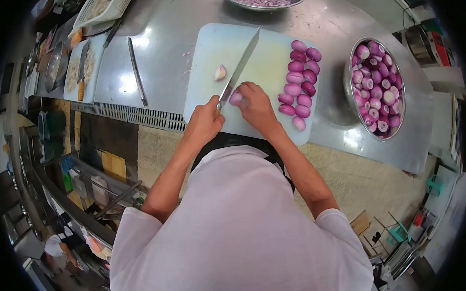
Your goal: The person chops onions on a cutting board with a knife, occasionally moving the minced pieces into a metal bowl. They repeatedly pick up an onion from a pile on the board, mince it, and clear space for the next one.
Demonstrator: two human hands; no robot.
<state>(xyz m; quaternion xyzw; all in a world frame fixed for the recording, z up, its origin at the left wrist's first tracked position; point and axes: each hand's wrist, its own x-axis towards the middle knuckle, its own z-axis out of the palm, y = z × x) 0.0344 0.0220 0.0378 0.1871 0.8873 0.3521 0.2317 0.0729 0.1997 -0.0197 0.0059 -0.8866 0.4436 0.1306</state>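
My left hand (205, 121) is wrapped round the handle of a long knife (244, 60), whose blade points up and away over the white cutting board (205, 49). My right hand (256, 106) holds a purple onion (236, 98) by its fingertips, right beside the blade near the handle. A small pale piece (220, 72) lies on the board, left of the knife. Several peeled purple onions (295, 77) stand in two columns along the board's right side.
A metal bowl (348, 85) of purple onions stands at the right. Another bowl (269, 9) holds chopped onion at the back. A steel rod (136, 72) lies left of the board. Farther left is a second board (97, 60) with a knife. Someone (54, 246) is at lower left.
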